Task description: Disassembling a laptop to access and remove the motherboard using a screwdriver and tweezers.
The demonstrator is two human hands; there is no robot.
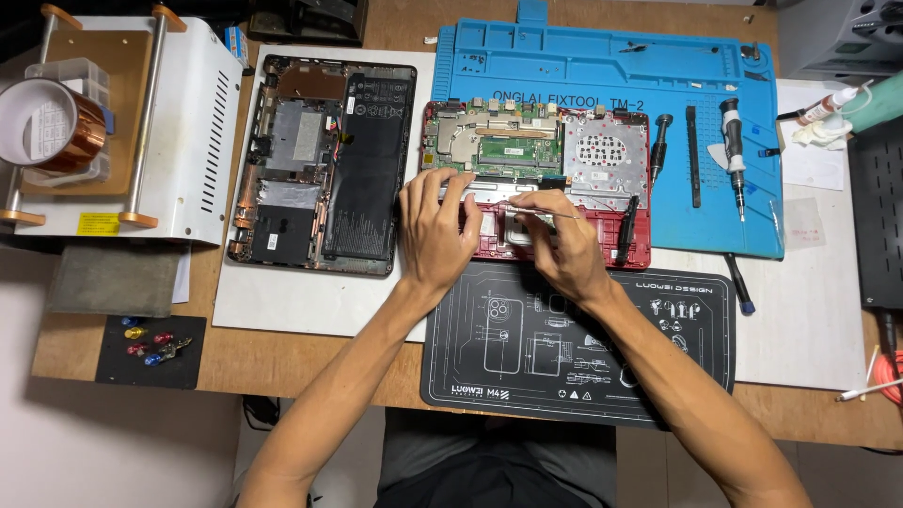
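- We see the left hand (435, 226) lying flat on the near-left part of the red laptop chassis (602, 160), fingers spread and pressing down; it grips nothing that we can make out.
- The right hand (562, 246) is curled, fingertips pinched around thin metal tweezers (548, 215) whose tips point right over the chassis.
- Both hands cover the near middle of the red chassis, so whatever the tweezers touch is hidden from us.
- The red chassis sits open, straddling the blue silicone mat (602, 66) and the black work mat (658, 320); its green board and silver shield show beyond the fingers.
- To the left, well apart, lies a second opened laptop (320, 160) with a long black battery, on a white sheet.
- Screwdrivers (734, 150) and a black pry tool rest on the right side of the blue mat; their tips are too small to tell apart.
- At far left a roll of amber tape (52, 122) stands on a white machine (188, 132), partly cut off by the edge.
- Small coloured bits on a dark pad (150, 350) at lower left are possibly screwdriver bits; the view is too coarse.
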